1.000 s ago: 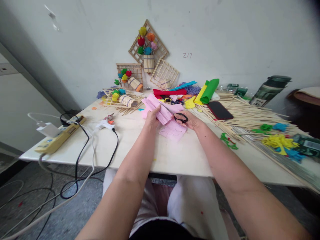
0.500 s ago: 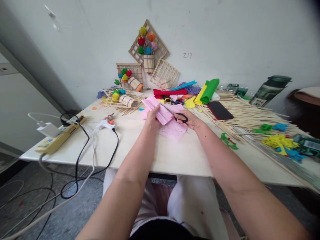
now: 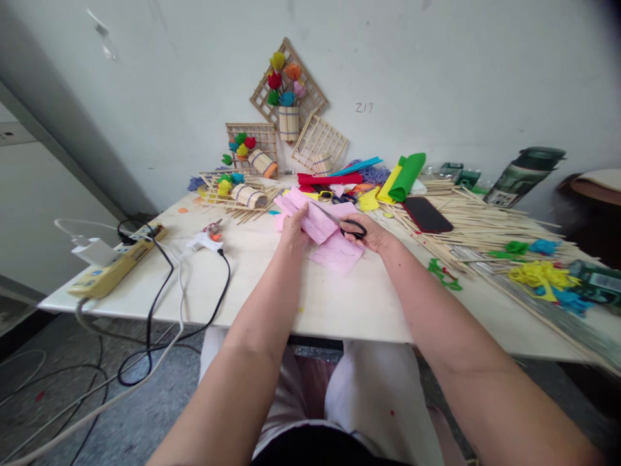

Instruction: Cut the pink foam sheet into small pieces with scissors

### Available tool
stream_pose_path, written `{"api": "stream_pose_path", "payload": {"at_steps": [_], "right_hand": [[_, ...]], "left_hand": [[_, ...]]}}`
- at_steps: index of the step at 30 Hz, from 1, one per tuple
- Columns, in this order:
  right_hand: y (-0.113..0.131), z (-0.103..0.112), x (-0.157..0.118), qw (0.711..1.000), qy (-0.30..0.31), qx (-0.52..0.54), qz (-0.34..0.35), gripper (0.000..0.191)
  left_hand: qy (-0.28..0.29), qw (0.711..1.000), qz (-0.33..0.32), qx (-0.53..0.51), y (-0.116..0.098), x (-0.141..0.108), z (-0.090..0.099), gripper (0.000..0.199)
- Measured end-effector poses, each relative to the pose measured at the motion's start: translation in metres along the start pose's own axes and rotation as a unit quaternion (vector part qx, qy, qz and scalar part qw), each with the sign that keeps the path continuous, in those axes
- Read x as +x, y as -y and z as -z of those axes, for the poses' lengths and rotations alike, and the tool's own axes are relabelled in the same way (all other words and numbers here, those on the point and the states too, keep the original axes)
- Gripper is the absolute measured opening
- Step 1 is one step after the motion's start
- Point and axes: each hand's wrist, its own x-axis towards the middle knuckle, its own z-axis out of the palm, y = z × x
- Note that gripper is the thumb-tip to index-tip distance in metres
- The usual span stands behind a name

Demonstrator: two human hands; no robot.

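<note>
My left hand (image 3: 295,232) grips a folded pink sheet (image 3: 317,223) of thin felt or paper, thumb on top, just above the table. My right hand (image 3: 367,233) is closed round the black handles of a pair of scissors (image 3: 353,228). Their blades point up and left, lying against the upper right edge of the pink sheet; whether they are parted is hard to make out. Below, a second pink piece (image 3: 339,254) with drawn curved outlines rests on the tabletop (image 3: 339,304). More pink material shows behind the held sheet.
A glue gun (image 3: 206,241) and a power strip (image 3: 119,262) with trailing cables lie at left. Stick lattices with felt flowers (image 3: 286,81) stand at the back. To the right are a phone (image 3: 427,214), loose wooden sticks (image 3: 495,217), felt rolls (image 3: 406,178) and a dark bottle (image 3: 526,176).
My right hand and the scissors have shifted very slightly right and down. The pink sheet in my left hand has tilted a little; everything else stays put.
</note>
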Motion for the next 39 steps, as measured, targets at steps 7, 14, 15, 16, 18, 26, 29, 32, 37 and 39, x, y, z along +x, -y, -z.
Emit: {"api": "stream_pose_path", "payload": {"at_steps": [7, 14, 15, 16, 18, 26, 29, 32, 37, 39], "right_hand": [[0.002, -0.004, -0.002, 1.0, -0.018, 0.013, 0.004, 0.021], [0.0, -0.006, 0.001, 0.999, -0.03, 0.021, 0.005, 0.014], [0.0, -0.006, 0.001, 0.999, -0.032, 0.022, 0.005, 0.014], [0.0, -0.006, 0.001, 0.999, -0.033, 0.022, 0.005, 0.014], [0.0, -0.007, 0.001, 0.999, -0.036, 0.02, 0.007, 0.015], [0.007, -0.012, -0.002, 0.999, -0.042, 0.005, 0.007, 0.017], [0.007, -0.012, -0.001, 0.999, -0.045, 0.002, 0.006, 0.017], [0.005, -0.011, 0.001, 0.999, -0.043, -0.007, 0.013, 0.016], [0.001, -0.007, 0.004, 0.999, -0.04, -0.018, 0.023, 0.02], [0.001, -0.006, 0.004, 0.999, -0.039, -0.023, 0.022, 0.02]], "left_hand": [[0.016, 1.0, 0.004, 0.011, 0.003, 0.0, 0.001, 0.025], [0.027, 0.999, 0.018, 0.015, 0.004, -0.001, 0.0, 0.029], [0.025, 0.999, 0.018, 0.015, 0.004, -0.002, -0.001, 0.03], [0.023, 0.999, 0.019, 0.015, 0.004, -0.002, -0.001, 0.03], [0.019, 0.999, 0.02, 0.017, 0.003, -0.003, -0.002, 0.03], [0.026, 0.999, 0.019, 0.017, 0.002, -0.003, -0.002, 0.028], [0.021, 0.999, 0.019, 0.017, 0.001, -0.002, -0.002, 0.027], [0.018, 1.0, 0.02, 0.017, 0.001, -0.002, -0.002, 0.028], [0.019, 0.999, 0.022, 0.016, 0.002, 0.0, 0.0, 0.029], [0.021, 0.999, 0.028, 0.015, 0.002, 0.001, 0.001, 0.029]]}}
